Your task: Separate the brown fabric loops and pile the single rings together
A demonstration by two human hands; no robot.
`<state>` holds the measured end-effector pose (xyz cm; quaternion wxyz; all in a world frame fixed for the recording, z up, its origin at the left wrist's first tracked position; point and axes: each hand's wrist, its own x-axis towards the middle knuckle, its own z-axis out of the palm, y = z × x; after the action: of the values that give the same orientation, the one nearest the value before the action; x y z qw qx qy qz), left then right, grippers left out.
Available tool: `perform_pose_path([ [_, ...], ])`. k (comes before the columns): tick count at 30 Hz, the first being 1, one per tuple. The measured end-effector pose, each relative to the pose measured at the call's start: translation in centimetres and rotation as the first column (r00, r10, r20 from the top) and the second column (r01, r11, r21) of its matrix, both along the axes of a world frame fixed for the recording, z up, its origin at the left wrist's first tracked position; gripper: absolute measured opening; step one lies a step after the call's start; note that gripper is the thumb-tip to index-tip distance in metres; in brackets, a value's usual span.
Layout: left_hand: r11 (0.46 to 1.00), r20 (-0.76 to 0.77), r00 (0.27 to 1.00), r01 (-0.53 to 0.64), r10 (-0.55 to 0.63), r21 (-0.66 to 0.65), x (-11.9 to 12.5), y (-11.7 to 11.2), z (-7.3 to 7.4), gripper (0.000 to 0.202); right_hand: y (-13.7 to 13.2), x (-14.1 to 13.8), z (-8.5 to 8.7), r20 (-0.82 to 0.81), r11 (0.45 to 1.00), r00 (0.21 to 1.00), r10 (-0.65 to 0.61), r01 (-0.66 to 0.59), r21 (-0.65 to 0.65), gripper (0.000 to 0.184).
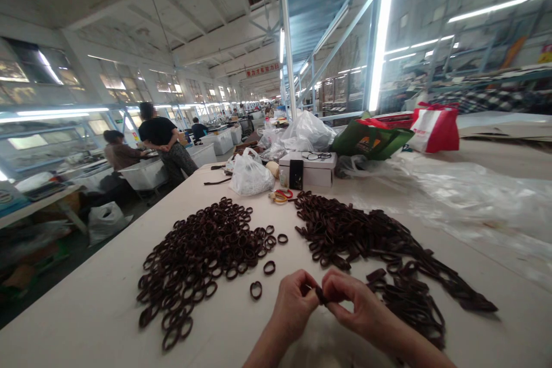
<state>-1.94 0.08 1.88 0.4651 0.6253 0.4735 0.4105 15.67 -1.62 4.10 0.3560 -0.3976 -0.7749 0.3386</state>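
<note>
My left hand (295, 302) and my right hand (349, 299) meet low in the middle of the view, fingers pinched together on one small dark brown ring (320, 295) between them. To the left on the pale table (99, 310) lies a wide heap of separate dark brown rings (202, 253), with a few loose rings (256, 290) near my left hand. To the right runs a long tangled pile of the same brown bands (371, 241), which reaches past my right hand.
Behind the piles stand a tied white plastic bag (250, 175), a white box (308, 168) with glasses on it, scissors with red handles (280, 195), green and red bags (433, 126) and clear plastic sheeting (474, 201). Two people (161, 144) stand at benches on the left.
</note>
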Motion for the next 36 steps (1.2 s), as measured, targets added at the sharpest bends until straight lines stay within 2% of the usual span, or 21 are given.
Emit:
perform_pose_path([
  [4, 0.999, 0.027, 0.999, 0.041, -0.040, -0.027, 0.8, -0.4, -0.1, 0.007, 0.1, -0.3, -1.0, 0.098, 0.991, 0.988, -0.123, 0.116, 0.072, 0.009],
  [7, 0.998, 0.070, 0.997, 0.030, -0.026, -0.056, 1.5, -0.7, -0.4, 0.006, 0.2, -0.5, -1.5, 0.152, 0.968, 0.957, -0.246, 0.236, 0.083, 0.007],
  [10, 0.999, -0.011, 1.000, -0.016, 0.016, -0.046, 2.0, -0.9, -0.7, 0.010, 0.1, -0.8, -1.7, 0.232, 0.932, 0.903, -0.361, 0.351, 0.083, 0.004],
  [12, 0.998, -0.121, 0.991, -0.058, 0.059, 0.015, 1.9, -1.0, -0.6, 0.013, 0.0, -1.1, -1.7, 0.291, 0.912, 0.866, -0.406, 0.406, 0.064, 0.006],
  [16, 0.977, -0.334, 0.929, -0.101, 0.159, 0.186, 1.7, -1.0, 0.1, 0.017, -0.1, -1.4, -1.3, 0.354, 0.905, 0.849, -0.394, 0.426, -0.014, 0.018],
  [20, 0.968, -0.374, 0.907, -0.118, 0.197, 0.222, 1.3, -0.8, 0.6, 0.016, -0.1, -1.4, -0.8, 0.349, 0.914, 0.863, -0.365, 0.403, -0.041, 0.020],
  [25, 0.992, -0.269, 0.958, -0.071, 0.096, 0.100, 0.8, -0.3, 0.4, 0.022, -0.1, -1.3, -0.8, 0.200, 0.935, 0.927, -0.318, 0.342, -0.096, 0.007],
  [29, 0.994, -0.028, 1.000, -0.002, -0.001, -0.113, 0.8, 0.2, 0.1, 0.017, 0.2, -0.9, -1.2, 0.118, 0.944, 0.947, -0.300, 0.312, -0.104, 0.006],
  [33, 0.917, 0.227, 0.970, 0.168, -0.088, -0.361, 0.8, 0.4, 0.4, 0.022, 0.4, -0.6, -1.3, 0.042, 0.947, 0.959, -0.279, 0.282, -0.154, 0.007],
  [36, 0.871, 0.375, 0.916, 0.294, -0.139, -0.394, 0.7, 0.1, 1.0, 0.023, 0.5, -0.5, -1.2, -0.073, 0.939, 0.966, -0.247, 0.220, -0.266, 0.009],
])
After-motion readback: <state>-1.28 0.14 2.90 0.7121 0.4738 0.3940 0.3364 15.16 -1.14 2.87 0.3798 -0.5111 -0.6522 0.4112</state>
